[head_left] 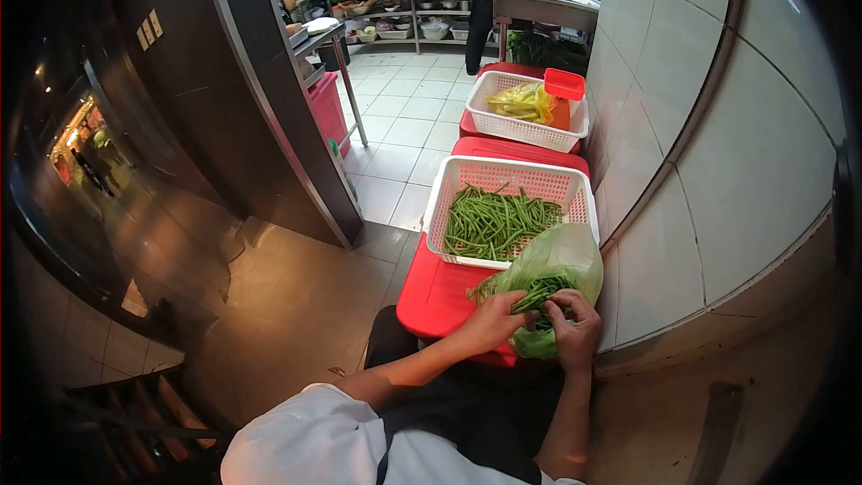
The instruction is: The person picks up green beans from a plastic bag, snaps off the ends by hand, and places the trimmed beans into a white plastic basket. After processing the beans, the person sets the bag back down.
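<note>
My left hand (492,321) is closed around a small bunch of green beans (542,291) at the mouth of a light green plastic bag (575,251). Beside it, the fingers of my right hand (576,330) pinch at the ends of the same bunch. More beans show inside the bag under my hands. Just beyond stands a white plastic basket (585,183), with a heap of loose green beans (498,223) in it. The bag leans against the basket's near right corner. Both rest on a red lidded container (431,296).
A second white basket (530,132) farther off holds a yellow plastic bag (521,102) and a red tray (564,84). A tiled wall (736,180) runs close on my right. A dark door frame (269,90) stands left. People work at kitchen counters at the back.
</note>
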Available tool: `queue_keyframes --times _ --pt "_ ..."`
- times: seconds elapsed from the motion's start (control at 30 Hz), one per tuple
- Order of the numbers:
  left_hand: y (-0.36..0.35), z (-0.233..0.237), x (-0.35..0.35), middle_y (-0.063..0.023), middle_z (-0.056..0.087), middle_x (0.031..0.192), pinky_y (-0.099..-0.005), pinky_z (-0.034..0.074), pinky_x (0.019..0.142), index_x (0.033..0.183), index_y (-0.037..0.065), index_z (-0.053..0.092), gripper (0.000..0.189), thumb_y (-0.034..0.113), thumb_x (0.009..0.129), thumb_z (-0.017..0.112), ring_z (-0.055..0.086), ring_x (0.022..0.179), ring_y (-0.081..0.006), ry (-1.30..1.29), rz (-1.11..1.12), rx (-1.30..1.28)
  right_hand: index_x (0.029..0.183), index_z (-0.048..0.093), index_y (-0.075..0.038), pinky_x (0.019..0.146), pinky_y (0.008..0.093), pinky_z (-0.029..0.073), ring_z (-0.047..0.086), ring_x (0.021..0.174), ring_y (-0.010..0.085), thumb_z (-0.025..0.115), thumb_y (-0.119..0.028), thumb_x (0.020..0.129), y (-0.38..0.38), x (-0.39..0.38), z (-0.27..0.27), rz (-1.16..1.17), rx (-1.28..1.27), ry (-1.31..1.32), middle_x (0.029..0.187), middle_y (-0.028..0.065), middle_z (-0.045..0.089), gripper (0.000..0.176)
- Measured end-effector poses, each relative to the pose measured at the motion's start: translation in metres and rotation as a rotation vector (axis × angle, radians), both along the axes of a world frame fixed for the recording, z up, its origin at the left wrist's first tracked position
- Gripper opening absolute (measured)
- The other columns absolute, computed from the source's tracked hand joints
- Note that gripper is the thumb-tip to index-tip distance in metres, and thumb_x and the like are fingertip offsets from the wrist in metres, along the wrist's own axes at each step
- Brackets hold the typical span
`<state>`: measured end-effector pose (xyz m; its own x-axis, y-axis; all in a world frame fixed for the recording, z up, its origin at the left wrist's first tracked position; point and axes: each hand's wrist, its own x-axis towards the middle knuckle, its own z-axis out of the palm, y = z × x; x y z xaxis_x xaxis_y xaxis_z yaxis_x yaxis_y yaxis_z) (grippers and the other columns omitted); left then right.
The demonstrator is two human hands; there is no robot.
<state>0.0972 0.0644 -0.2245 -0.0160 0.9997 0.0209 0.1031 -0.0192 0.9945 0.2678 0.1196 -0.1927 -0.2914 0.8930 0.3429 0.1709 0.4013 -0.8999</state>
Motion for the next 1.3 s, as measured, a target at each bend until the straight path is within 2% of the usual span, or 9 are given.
queue_keyframes --times 0.2,0.27,0.33,0.53,0.67,0.87,1.07,1.17,1.3 --pt "0.002 -0.006 -0.007 0.0014 0.071 0.091 -0.0242 0.050 0.070 0.116 0.003 0.069 0.019 0.011 0.099 0.065 0.061 0.082 -0.0059 -0.196 -0.027 0.016 0.092 0.070 -0.003 0.076 0.0246 0.046 0.060 0.083 0.0099 0.068 -0.005 0.089 0.009 0.004 -0.005 0.200 -0.475 0.271 0.089 -0.0013 0.065 0.004" --pt "-0.002 0.012 -0.008 0.0061 0.070 0.084 -0.0192 0.035 0.054 0.113 0.010 0.071 0.017 0.015 0.098 0.067 0.051 0.066 0.0000 -0.236 -0.056 -0.085 0.096 0.072 -0.004 0.077 0.0252 0.048 0.062 0.087 0.0105 0.069 -0.010 0.091 0.013 0.005 -0.015 0.234 -0.713 0.449 0.092 0.0003 0.068 0.009" --pt "-0.001 0.022 -0.006 0.0036 0.070 0.080 -0.0196 0.034 0.051 0.110 0.009 0.071 0.015 0.016 0.098 0.067 0.047 0.060 -0.0005 -0.268 -0.033 -0.118 0.102 0.072 -0.004 0.079 0.0266 0.051 0.065 0.085 0.0130 0.068 -0.010 0.092 0.014 0.003 -0.022 0.263 -0.839 0.606 0.095 0.0026 0.070 0.012" --pt "0.006 0.020 -0.012 -0.0008 0.070 0.078 -0.0207 0.030 0.045 0.108 0.006 0.069 0.014 0.014 0.097 0.069 0.042 0.051 -0.0019 -0.332 -0.056 -0.178 0.094 0.072 -0.002 0.073 0.0286 0.050 0.062 0.082 0.0087 0.067 -0.010 0.096 0.011 -0.004 -0.015 0.131 -0.477 0.309 0.095 0.0000 0.070 0.010" --pt "0.005 0.030 -0.015 0.0041 0.068 0.077 -0.0207 0.033 0.050 0.105 0.007 0.071 0.013 0.017 0.098 0.068 0.043 0.057 -0.0019 -0.318 -0.053 -0.195 0.091 0.069 -0.001 0.073 0.0319 0.051 0.064 0.081 0.0162 0.068 -0.006 0.092 0.008 -0.010 0.000 0.002 -0.158 0.046 0.092 0.0050 0.069 0.005" --pt "0.004 0.012 -0.019 -0.0091 0.074 0.084 -0.0339 0.052 0.070 0.111 0.000 0.071 0.022 0.017 0.096 0.068 0.065 0.074 -0.0136 0.105 0.090 0.120 0.086 0.065 -0.004 0.075 0.0418 0.053 0.066 0.084 0.0336 0.071 -0.003 0.082 0.000 -0.015 0.024 -0.075 0.421 -0.337 0.092 0.0123 0.066 0.008" --pt "0.003 0.012 -0.014 -0.0204 0.071 0.085 -0.0447 0.053 0.072 0.106 0.002 0.071 0.019 0.015 0.092 0.068 0.070 0.080 -0.0366 0.263 0.093 0.139 0.091 0.065 -0.002 0.071 0.0442 0.053 0.067 0.078 0.0352 0.071 -0.005 0.084 -0.008 -0.010 0.036 -0.002 0.184 -0.498 0.088 0.0149 0.067 0.010" --pt "0.000 0.020 -0.012 -0.0160 0.072 0.082 -0.0396 0.054 0.072 0.105 0.001 0.072 0.021 0.018 0.093 0.071 0.072 0.079 -0.0298 0.438 0.091 0.148 0.093 0.066 0.000 0.070 0.0435 0.053 0.067 0.076 0.0345 0.070 -0.005 0.085 -0.009 -0.010 0.034 0.002 0.134 -0.461 0.087 0.0157 0.067 0.011" --pt "-0.001 0.021 -0.013 -0.0172 0.073 0.085 -0.0416 0.054 0.073 0.105 0.001 0.071 0.020 0.018 0.092 0.070 0.072 0.081 -0.0334 0.468 0.098 0.145 0.091 0.068 0.003 0.067 0.0386 0.053 0.067 0.074 0.0313 0.070 0.000 0.085 -0.012 -0.009 0.033 0.013 0.164 -0.347 0.086 0.0166 0.069 0.007"
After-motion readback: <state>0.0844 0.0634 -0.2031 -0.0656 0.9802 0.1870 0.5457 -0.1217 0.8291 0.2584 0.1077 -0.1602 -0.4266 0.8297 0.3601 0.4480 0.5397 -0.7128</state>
